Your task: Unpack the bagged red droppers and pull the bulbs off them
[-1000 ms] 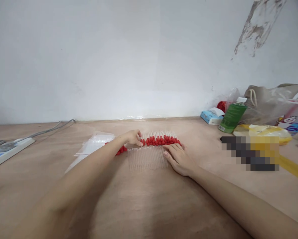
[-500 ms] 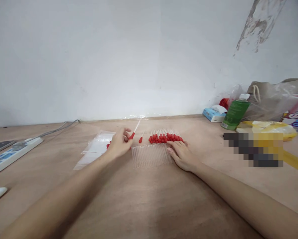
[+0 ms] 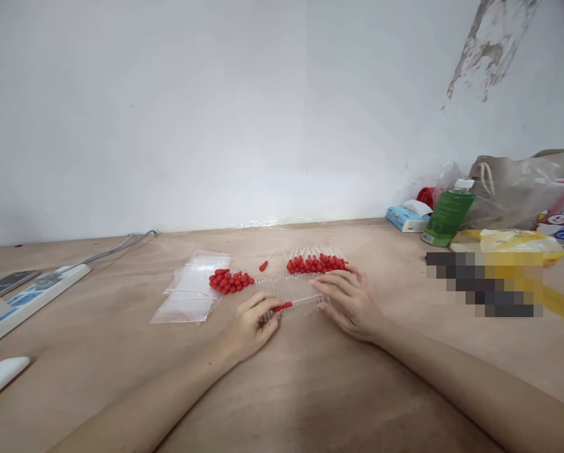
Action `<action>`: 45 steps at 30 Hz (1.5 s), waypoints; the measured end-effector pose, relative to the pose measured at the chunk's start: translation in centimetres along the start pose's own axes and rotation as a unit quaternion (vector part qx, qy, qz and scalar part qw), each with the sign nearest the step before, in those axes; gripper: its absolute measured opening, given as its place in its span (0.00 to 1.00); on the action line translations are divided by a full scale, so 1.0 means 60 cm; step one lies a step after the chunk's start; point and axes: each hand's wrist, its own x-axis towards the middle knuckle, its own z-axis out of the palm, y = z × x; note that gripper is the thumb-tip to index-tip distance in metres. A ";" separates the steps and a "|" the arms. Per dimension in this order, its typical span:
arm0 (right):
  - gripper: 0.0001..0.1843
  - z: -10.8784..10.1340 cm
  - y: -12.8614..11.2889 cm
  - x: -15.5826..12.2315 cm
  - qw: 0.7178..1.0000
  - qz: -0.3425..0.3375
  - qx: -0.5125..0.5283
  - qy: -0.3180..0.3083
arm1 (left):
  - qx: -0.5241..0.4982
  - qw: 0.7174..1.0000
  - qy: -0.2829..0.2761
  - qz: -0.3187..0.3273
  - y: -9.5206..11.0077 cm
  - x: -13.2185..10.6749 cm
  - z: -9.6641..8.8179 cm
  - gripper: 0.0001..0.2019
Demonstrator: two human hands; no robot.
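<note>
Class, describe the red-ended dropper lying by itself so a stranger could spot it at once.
On the brown table by the pale wall, find the clear tubes. Just beyond them, in the gap between the heap of red bulbs and the cluster of droppers, lies the red-ended dropper. Unlike the others, it lies alone, unheld.

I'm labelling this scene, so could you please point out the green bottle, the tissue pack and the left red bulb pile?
Green bottle (image 3: 448,217): head view, mid-body.
Tissue pack (image 3: 401,218): head view, blue side.
Left red bulb pile (image 3: 232,281): head view, central bulbs.
</note>
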 end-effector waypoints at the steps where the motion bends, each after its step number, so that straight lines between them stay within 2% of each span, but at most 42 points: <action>1: 0.15 0.002 -0.005 0.000 1.000 -0.012 -0.005 -0.007 | -0.003 1.000 -0.006 0.015 0.001 -0.002 0.002 0.12; 4: 0.12 0.011 -0.014 -0.003 0.999 -0.039 -0.008 -0.023 | -0.002 0.999 -0.007 0.042 0.008 -0.005 0.005 0.13; 8: 0.10 0.015 -0.017 -0.005 0.998 -0.050 -0.004 -0.030 | 0.007 0.999 0.009 0.040 0.010 -0.005 0.009 0.11; 14: 0.11 0.009 -0.026 0.000 0.998 -0.057 0.014 -0.034 | 0.033 0.999 -0.035 0.024 0.000 -0.006 0.014 0.07; 27: 0.10 0.009 -0.027 -0.014 0.995 -0.086 0.007 -0.046 | 0.070 0.992 -0.071 0.082 0.017 -0.010 0.003 0.08; 30: 0.09 0.004 -0.018 -0.021 0.995 -0.093 0.001 -0.047 | 0.074 0.990 -0.072 0.094 0.011 -0.015 -0.006 0.08; 32: 0.10 -0.004 -0.005 -0.023 0.997 -0.078 -0.001 -0.029 | 0.078 0.992 -0.050 0.088 0.000 -0.021 -0.018 0.07; 35: 0.11 -0.013 0.015 -0.021 1.000 0.000 -0.021 0.014 | 0.081 0.995 0.029 0.046 -0.021 -0.030 -0.036 0.06; 40: 0.12 -0.005 0.024 -0.012 0.993 0.109 -0.050 0.026 | 0.067 0.988 0.139 -0.027 -0.036 -0.017 -0.055 0.08; 42: 0.12 0.000 0.030 -0.012 0.986 0.148 -0.069 0.040 | 0.076 0.973 0.185 -0.117 -0.047 -0.002 -0.074 0.10; 45: 0.11 0.005 0.043 -0.013 0.979 0.175 -0.092 0.048 | 0.046 0.922 0.245 -0.298 -0.077 0.022 -0.120 0.16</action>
